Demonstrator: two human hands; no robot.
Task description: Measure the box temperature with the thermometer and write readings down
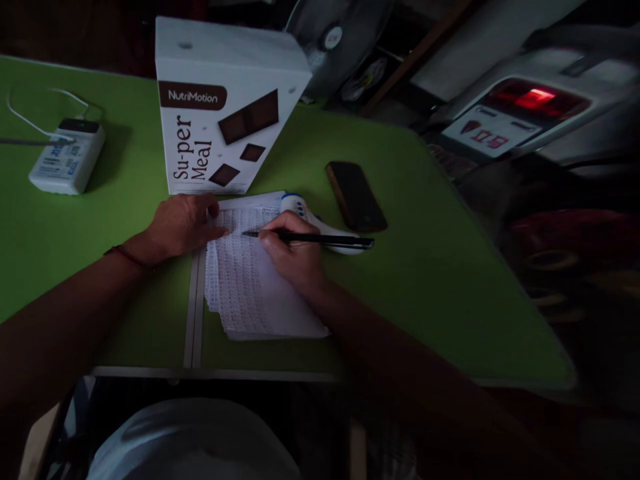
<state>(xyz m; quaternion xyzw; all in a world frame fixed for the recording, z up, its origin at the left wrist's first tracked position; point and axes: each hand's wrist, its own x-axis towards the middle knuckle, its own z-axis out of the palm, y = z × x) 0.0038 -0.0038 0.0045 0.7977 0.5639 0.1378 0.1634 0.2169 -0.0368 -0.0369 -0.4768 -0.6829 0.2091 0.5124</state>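
Note:
My right hand (296,252) is closed around a black pen (330,238), its tip at the written part of a stack of paper sheets (293,303). Rows of small handwriting cover the left side of the top sheet; its right side is blank. My left hand (183,223) lies open at the stack's upper left edge, thumb stretched onto the paper and holding nothing. Partly hidden behind my right hand is a white device with a blue rim and buttons (296,203), which looks like a handheld thermometer. A dark phone (356,195) lies to its right.
A white NutriMotion box (233,60) stands upright just beyond the papers. At the left of the green table (425,300) sits a white power adapter (67,160) with cables. Past the right edge stands a white appliance with a red lit display (537,100). The room is dim.

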